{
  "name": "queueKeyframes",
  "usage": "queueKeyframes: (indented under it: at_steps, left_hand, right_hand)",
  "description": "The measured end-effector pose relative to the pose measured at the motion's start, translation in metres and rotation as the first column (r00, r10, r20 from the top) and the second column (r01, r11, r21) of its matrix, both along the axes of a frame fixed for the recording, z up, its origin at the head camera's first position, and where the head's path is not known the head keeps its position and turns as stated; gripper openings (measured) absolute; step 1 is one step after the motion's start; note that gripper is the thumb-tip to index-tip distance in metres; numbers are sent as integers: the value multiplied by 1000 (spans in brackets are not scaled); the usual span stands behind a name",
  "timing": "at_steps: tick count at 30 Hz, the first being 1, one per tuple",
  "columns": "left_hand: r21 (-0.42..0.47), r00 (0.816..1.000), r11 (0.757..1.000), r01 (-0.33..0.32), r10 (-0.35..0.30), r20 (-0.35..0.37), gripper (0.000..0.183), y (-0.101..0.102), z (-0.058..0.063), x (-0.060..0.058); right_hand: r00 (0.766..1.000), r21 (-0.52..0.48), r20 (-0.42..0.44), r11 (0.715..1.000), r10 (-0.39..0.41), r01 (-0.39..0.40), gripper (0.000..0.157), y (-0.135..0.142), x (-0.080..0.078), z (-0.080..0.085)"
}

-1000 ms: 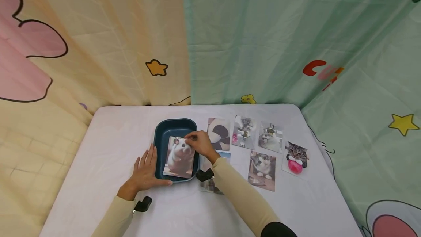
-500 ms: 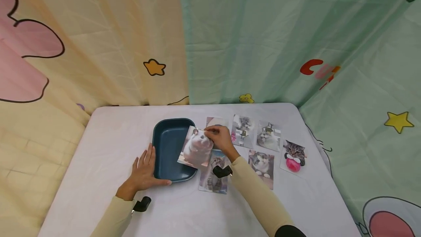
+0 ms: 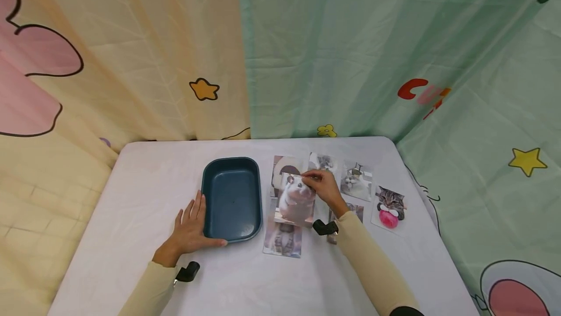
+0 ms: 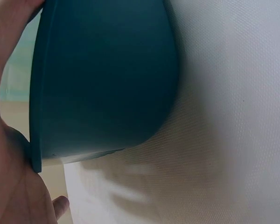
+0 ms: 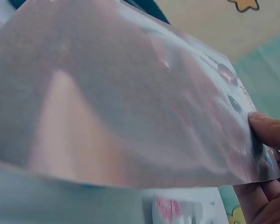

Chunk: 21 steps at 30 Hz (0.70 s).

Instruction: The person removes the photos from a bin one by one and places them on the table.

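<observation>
My right hand (image 3: 324,187) pinches the upper right corner of a glossy photo card (image 3: 293,204) showing a pale, hamster-like animal. In the right wrist view the thumb (image 5: 273,133) presses on the face of the card (image 5: 130,102), with fingers behind it. In the head view the card overlaps two photos at the tray's right. My left hand (image 3: 188,231) rests against the left side of a dark teal tray (image 3: 232,199), fingers straight along it and thumb at the near corner. The left wrist view shows the palm (image 4: 18,191) touching the rim of the tray (image 4: 102,70).
Several animal photos lie right of the tray: a cat with a pink ball (image 3: 389,211), a grey-and-white picture (image 3: 357,182) and a kitten photo (image 3: 282,243) near the front. A white cloth covers the table (image 3: 245,282). Printed curtains hang behind.
My right hand has carried the hamster-like photo from over the tray rightward, over the photos beside it. The tray's inside now shows bare. My left hand has stayed at the tray.
</observation>
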<state>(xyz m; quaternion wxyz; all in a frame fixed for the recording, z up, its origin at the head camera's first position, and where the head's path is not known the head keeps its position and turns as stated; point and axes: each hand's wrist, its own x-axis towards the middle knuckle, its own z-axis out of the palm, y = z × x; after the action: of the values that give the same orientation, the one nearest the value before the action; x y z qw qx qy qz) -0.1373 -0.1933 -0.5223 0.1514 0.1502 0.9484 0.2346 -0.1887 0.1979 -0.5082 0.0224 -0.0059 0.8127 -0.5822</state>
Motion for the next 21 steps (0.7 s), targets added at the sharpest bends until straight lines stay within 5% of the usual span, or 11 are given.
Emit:
queueKeyframes:
  at_steps: [21]
  left_hand:
    - [6,1000,1000,5,-5,-16,144,-1,-3,0]
  right_hand:
    - [973,19,94,978,-209,208,31,90,46,-37]
